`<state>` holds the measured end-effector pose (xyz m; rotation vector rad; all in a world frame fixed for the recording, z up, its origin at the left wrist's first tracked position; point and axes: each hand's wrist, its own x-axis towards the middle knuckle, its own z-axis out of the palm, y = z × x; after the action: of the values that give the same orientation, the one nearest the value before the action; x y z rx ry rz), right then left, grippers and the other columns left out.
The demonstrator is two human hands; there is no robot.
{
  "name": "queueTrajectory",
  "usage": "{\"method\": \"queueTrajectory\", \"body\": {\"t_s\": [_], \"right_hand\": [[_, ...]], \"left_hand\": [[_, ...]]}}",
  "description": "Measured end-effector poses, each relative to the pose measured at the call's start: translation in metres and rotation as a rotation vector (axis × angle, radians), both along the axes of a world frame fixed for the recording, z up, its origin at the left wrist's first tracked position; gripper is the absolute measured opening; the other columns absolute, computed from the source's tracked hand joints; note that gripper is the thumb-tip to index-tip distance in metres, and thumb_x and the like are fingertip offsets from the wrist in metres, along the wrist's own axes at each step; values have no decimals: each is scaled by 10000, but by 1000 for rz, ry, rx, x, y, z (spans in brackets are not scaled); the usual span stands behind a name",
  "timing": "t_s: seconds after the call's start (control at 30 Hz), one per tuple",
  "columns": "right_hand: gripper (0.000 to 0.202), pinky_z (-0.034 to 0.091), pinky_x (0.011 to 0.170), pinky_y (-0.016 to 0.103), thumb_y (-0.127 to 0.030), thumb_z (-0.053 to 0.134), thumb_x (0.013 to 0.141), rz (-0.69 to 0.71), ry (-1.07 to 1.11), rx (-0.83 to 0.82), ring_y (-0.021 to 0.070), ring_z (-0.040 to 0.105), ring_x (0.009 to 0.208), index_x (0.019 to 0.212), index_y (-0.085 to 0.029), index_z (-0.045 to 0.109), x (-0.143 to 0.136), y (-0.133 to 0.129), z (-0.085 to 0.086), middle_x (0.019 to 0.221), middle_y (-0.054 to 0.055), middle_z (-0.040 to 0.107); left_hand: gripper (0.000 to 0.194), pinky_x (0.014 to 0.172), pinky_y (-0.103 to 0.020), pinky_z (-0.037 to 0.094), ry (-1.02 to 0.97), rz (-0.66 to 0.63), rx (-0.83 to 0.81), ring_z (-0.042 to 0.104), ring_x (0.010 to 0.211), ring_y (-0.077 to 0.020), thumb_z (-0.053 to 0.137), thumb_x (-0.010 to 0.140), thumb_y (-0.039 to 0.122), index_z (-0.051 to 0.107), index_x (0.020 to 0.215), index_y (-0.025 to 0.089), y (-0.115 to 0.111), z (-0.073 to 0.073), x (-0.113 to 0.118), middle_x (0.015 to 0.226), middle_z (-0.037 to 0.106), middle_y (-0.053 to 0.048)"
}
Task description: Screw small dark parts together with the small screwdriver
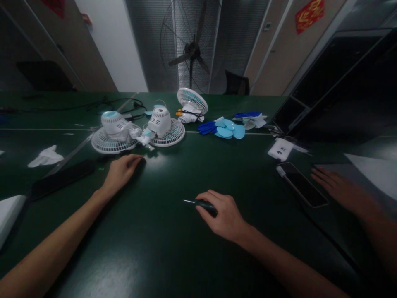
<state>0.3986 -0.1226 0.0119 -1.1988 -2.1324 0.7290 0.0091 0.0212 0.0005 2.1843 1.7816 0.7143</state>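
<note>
Three small fans (159,122) beyond the left fingers (135,157), one tissue (46,157) left of these fingers; one screwdriver (206,205) in the right fingers (206,196); right of those, one phone (304,184), one white box (281,150), one co-worker's hand (341,188); farthest beyond, one big fan (192,50)

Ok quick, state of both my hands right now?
Left hand: fingers curled; whether it's holding anything can't be told.
Right hand: closed, holding the screwdriver.

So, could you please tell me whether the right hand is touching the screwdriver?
Touching. The head view shows the right hand gripping the screwdriver around its dark handle.
</note>
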Motion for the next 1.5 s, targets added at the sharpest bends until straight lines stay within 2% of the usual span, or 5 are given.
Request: {"method": "queueTrajectory", "body": {"t_s": [0.27,0.67,1.1,1.27,1.5], "right_hand": [[166,582,795,328,-265,639,1037,4,17,-18,181,689,881,1188,-218,691,1,0,1,1060,39,721],[164,581,778,327,-267,626,1050,9,23,-26,174,689,867,1193,-222,691,0,0,-2,1052,34,714],[159,567,790,330,-250,642,1042,11,30,-48,174,681,885,1191,-221,688,1,-1,1,1063,27,707],[163,555,782,320,-244,648,1036,11,27,-36,168,675,876,1192,-220,688,0,-1,0,1057,20,707],[160,540,796,326,-243,658,1023,-3,7,-12,172,672,870,1178,-222,693,0,-1,-1,1042,16,709]], "left_hand": [[596,1052,-403,534,-377,66,-198,700,1208,-344,700,834,697,814,1176,223,13,1,-9,1258,787,-90],[584,1007,-389,568,-465,80,-250,735,1131,-306,800,762,687,809,1099,210,20,-2,-18,1194,803,-91],[572,990,-404,569,-321,38,-117,750,1075,-319,716,841,715,784,1092,206,15,-4,-19,1142,812,-97],[550,886,-394,589,-75,-51,-27,752,1006,-302,596,960,659,769,1207,199,7,-3,-13,1148,798,-108],[480,1010,-425,552,168,-174,234,701,1129,-302,470,1063,525,795,1147,183,2,-6,-3,1257,741,-144]]}}
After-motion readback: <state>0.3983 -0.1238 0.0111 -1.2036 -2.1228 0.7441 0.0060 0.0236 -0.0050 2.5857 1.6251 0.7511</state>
